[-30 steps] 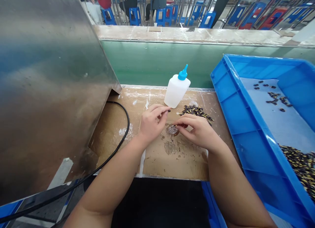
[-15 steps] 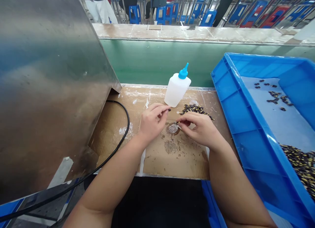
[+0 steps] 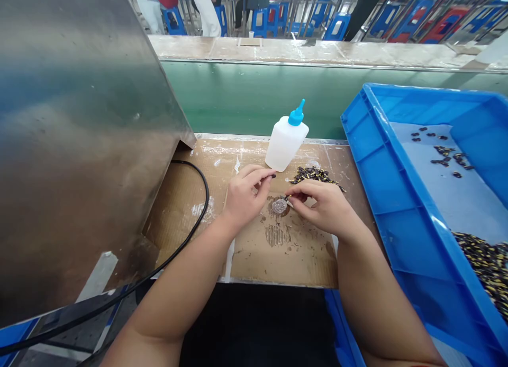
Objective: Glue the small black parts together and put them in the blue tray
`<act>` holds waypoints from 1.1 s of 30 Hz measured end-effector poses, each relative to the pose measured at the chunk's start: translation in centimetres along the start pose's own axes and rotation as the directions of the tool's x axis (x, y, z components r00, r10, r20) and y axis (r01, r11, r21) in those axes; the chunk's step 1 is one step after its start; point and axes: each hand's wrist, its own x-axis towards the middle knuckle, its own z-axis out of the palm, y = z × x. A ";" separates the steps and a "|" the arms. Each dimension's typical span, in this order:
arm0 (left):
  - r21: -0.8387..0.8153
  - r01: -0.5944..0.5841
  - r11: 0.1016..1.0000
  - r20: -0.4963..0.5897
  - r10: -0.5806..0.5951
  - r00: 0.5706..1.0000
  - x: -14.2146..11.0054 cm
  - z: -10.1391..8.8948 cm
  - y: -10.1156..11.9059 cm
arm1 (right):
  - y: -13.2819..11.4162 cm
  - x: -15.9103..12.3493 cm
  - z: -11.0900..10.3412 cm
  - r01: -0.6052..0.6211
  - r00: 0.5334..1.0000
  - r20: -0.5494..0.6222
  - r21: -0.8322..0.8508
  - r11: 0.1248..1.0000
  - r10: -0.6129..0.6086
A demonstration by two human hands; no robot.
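My left hand (image 3: 246, 193) pinches a small dark part (image 3: 273, 176) between thumb and forefinger. In my right hand (image 3: 317, 204), the fingertips close on a small black-and-yellow part (image 3: 286, 197), held at the rim of a round clear disc of glue (image 3: 279, 206) on the cardboard. Just behind both hands lies a pile of similar black-and-yellow parts (image 3: 313, 175). A white squeeze bottle (image 3: 286, 145) with a blue nozzle stands behind my left fingertips. Wet marks (image 3: 277, 236) streak the cardboard in front of the disc.
A large blue bin (image 3: 405, 198) on the right holds many black-and-yellow parts (image 3: 484, 266). At the left stands a metal housing (image 3: 87, 145), with a black cable (image 3: 204, 198) curving beside it. Beyond the cardboard-covered bench (image 3: 301, 266) runs a green belt (image 3: 257, 100). People and stools are farther back.
Both hands stay almost in place, with the right fingertips still at the disc's edge. In the background a person in white trousers has shifted to the right.
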 end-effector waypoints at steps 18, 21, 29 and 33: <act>-0.492 0.484 0.724 0.078 -0.517 0.853 0.2 0.3 0.2 | 0.2 0.0 -0.1 -0.029 0.999 0.024 -0.009 1.000 0.029; -0.556 0.539 0.633 0.108 -0.588 0.802 0.4 0.2 0.4 | 0.2 0.0 -0.1 -0.045 0.999 0.004 -0.022 0.999 0.046; -0.711 0.598 0.371 0.232 -0.679 0.697 0.4 0.3 0.9 | -1.2 0.2 0.7 -0.180 0.909 -0.283 0.394 0.901 0.305; -0.747 0.612 0.260 0.297 -0.693 0.656 0.5 0.4 1.4 | -1.9 0.5 1.4 -0.110 0.885 -0.263 0.685 0.720 0.385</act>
